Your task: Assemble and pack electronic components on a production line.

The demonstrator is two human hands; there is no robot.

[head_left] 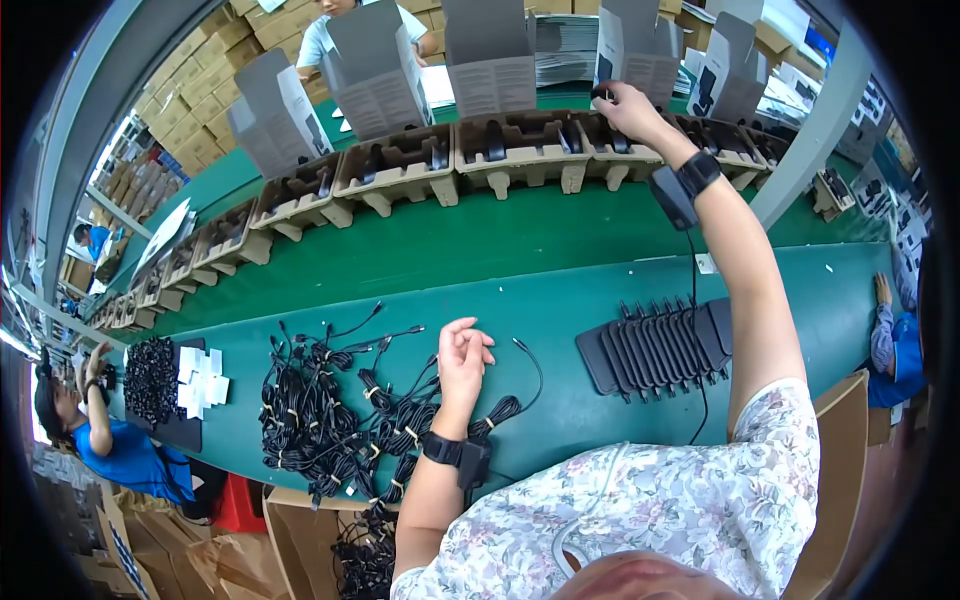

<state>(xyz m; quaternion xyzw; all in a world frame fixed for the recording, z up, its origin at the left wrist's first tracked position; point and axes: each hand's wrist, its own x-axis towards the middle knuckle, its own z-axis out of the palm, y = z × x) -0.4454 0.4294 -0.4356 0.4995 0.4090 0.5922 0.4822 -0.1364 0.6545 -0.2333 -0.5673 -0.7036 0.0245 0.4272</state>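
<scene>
My right hand [632, 112] reaches out to the row of moulded pulp trays [520, 172] at the far side. Its fingers are closed on a small black part [601, 93], held just above one tray; its exact kind is hidden by the fingers. My left hand [463, 350] hovers over the green bench with loosely curled fingers and nothing in them. Beside it lies a heap of bundled black cables [310, 410], and one cable [538, 375] curves out to its right. A row of flat black parts with short pegs [655, 350] lies below my right forearm.
Open grey cartons [490, 60] stand behind the trays. Dark parts sit in the trays. At left are a pile of small black pieces [152, 385] and white cards [203, 380]. A slanted metal post [822, 120] rises at right. Co-workers stand left, right and across.
</scene>
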